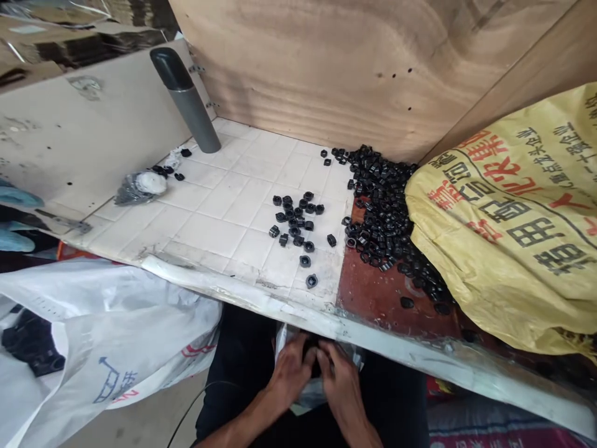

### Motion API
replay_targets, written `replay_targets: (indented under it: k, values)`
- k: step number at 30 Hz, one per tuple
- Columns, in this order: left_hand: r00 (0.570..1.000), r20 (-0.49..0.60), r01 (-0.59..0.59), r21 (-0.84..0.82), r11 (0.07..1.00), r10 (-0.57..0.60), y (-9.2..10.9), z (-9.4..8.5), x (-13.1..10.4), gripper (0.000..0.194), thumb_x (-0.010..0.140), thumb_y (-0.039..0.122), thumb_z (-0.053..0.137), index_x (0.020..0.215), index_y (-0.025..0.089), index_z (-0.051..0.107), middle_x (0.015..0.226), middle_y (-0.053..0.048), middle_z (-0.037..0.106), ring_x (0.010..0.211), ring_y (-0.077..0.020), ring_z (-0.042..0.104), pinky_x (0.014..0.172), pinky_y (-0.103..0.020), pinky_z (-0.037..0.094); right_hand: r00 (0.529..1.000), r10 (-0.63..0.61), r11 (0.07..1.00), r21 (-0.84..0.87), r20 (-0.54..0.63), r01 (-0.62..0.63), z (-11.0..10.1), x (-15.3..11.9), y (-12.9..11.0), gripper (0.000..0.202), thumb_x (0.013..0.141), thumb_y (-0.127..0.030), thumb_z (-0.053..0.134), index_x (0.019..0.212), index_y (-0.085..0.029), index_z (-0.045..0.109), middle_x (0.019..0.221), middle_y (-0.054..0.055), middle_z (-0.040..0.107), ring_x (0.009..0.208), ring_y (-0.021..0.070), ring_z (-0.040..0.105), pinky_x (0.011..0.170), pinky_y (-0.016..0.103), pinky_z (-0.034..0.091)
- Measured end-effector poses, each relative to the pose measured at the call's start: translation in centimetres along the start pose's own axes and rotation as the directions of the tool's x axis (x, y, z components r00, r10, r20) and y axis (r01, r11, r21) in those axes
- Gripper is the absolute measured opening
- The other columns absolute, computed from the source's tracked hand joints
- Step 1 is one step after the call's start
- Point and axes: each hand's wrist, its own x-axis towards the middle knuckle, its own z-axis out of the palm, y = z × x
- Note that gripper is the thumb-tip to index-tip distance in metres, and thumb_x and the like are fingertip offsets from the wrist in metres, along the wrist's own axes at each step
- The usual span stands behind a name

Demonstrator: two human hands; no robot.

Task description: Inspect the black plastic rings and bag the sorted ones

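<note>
Below the table's front edge, my left hand and my right hand are close together over a clear plastic bag between my legs. The fingers of both hands are bent and pressed together near a dark spot; what they hold, if anything, is too small and dark to make out. Up on the white tiled tabletop lies a loose group of small black plastic parts. To its right, a large heap of similar black parts spreads over the tiles and a reddish-brown board.
A yellow sack lies at the right. A grey bottle stands at the back left, near a small plastic bag. White sacks hang at the lower left. Another person's blue-gloved hands show at the left edge.
</note>
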Motion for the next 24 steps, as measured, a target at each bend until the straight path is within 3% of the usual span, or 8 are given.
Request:
replay_targets:
  k: [3, 5, 7, 10, 12, 15, 20, 24]
  values:
    - [0.974, 0.109, -0.21, 0.079, 0.974, 0.201, 2.4, -4.4, -2.0, 0.017, 0.091, 0.026, 0.056, 0.085, 0.03, 0.072, 0.079, -0.005, 0.071, 0.073, -0.0217, 0.067, 0.07, -0.034, 0.057, 0.98, -0.154, 0.982, 0.093, -0.126, 0.166, -3.4, -0.5, -3.0, 0.025, 0.093, -0.02, 0.057, 0.112, -0.032, 0.067, 0.096, 0.007, 0.072, 0.085, 0.0238, 0.071, 0.071, 0.035, 0.06]
    - [0.897, -0.118, -0.395, 0.221, 0.892, 0.426, 4.5, -7.6, -0.3, 0.013, 0.091, 0.025, 0.059, 0.095, 0.03, 0.07, 0.091, -0.006, 0.07, 0.088, -0.0244, 0.067, 0.083, -0.039, 0.057, 0.954, -0.232, 0.971, 0.008, -0.188, 0.238, -4.4, 1.9, -4.8, 0.04, 0.089, -0.021, 0.062, 0.128, -0.031, 0.06, 0.117, 0.012, 0.067, 0.106, 0.0309, 0.065, 0.086, 0.047, 0.057]
    - [0.783, -0.31, -0.394, 0.423, 0.816, 0.539, 6.0, -10.2, 4.0, 0.018, 0.091, 0.029, 0.06, 0.107, 0.027, 0.067, 0.11, -0.009, 0.066, 0.108, -0.0278, 0.062, 0.097, -0.046, 0.052, 0.954, -0.242, 0.97, -0.076, -0.175, 0.232, -3.7, 6.1, -6.1, 0.065, 0.091, -0.032, 0.061, 0.151, -0.024, 0.037, 0.143, 0.019, 0.05, 0.129, 0.0391, 0.049, 0.099, 0.061, 0.047]
    - [0.717, -0.352, -0.336, 0.58, 0.742, 0.601, 7.1, -12.4, 12.2, 0.043, 0.091, 0.041, 0.062, 0.13, 0.023, 0.057, 0.139, -0.015, 0.051, 0.128, -0.0319, 0.051, 0.105, -0.052, 0.047, 0.953, -0.268, 0.952, -0.19, -0.139, 0.24, -0.4, 13.1, -6.8, 0.084, 0.091, -0.045, 0.061, 0.156, -0.014, 0.019, 0.154, 0.027, 0.032, 0.141, 0.0463, 0.032, 0.101, 0.069, 0.039]
    - [0.728, -0.265, -0.383, 0.608, 0.696, 0.632, 7.1, -12.6, 16.3, 0.037, 0.095, 0.038, 0.056, 0.128, 0.022, 0.058, 0.136, -0.013, 0.055, 0.128, -0.0293, 0.051, 0.107, -0.051, 0.045, 0.95, -0.284, 0.937, -0.244, -0.125, 0.248, 2.0, 16.6, -6.7, 0.091, 0.089, -0.05, 0.063, 0.156, -0.011, 0.016, 0.152, 0.031, 0.033, 0.138, 0.0492, 0.034, 0.098, 0.071, 0.038]
    - [0.721, -0.149, -0.488, 0.583, 0.65, 0.676, 6.8, -11.8, 18.7, 0.03, 0.1, 0.032, 0.046, 0.123, 0.02, 0.061, 0.127, -0.01, 0.062, 0.12, -0.0237, 0.055, 0.105, -0.045, 0.048, 0.938, -0.316, 0.924, -0.271, -0.14, 0.27, 4.0, 19.7, -6.4, 0.092, 0.089, -0.045, 0.062, 0.157, -0.012, 0.009, 0.152, 0.031, 0.032, 0.136, 0.0481, 0.036, 0.098, 0.068, 0.038]
    - [0.752, -0.087, -0.542, 0.482, 0.689, 0.653, 7.1, -10.5, 17.4, 0.028, 0.101, 0.024, 0.037, 0.107, 0.02, 0.064, 0.107, -0.006, 0.067, 0.103, -0.0201, 0.059, 0.098, -0.04, 0.05, 0.9, -0.428, 0.895, -0.176, -0.083, 0.409, 3.6, 21.0, -6.1, 0.083, 0.093, -0.031, 0.056, 0.158, -0.013, 0.008, 0.143, 0.026, 0.044, 0.126, 0.039, 0.046, 0.099, 0.06, 0.044]
    - [0.805, -0.253, -0.469, 0.28, 0.838, 0.536, 7.6, -9.7, 16.3, 0.028, 0.099, 0.024, 0.037, 0.096, 0.02, 0.064, 0.098, -0.006, 0.067, 0.098, -0.0211, 0.061, 0.095, -0.04, 0.05, 0.887, -0.456, 0.889, -0.064, -0.075, 0.452, 2.6, 21.0, -6.3, 0.063, 0.096, -0.026, 0.051, 0.153, -0.018, 0.028, 0.13, 0.018, 0.053, 0.118, 0.0309, 0.052, 0.099, 0.052, 0.049]
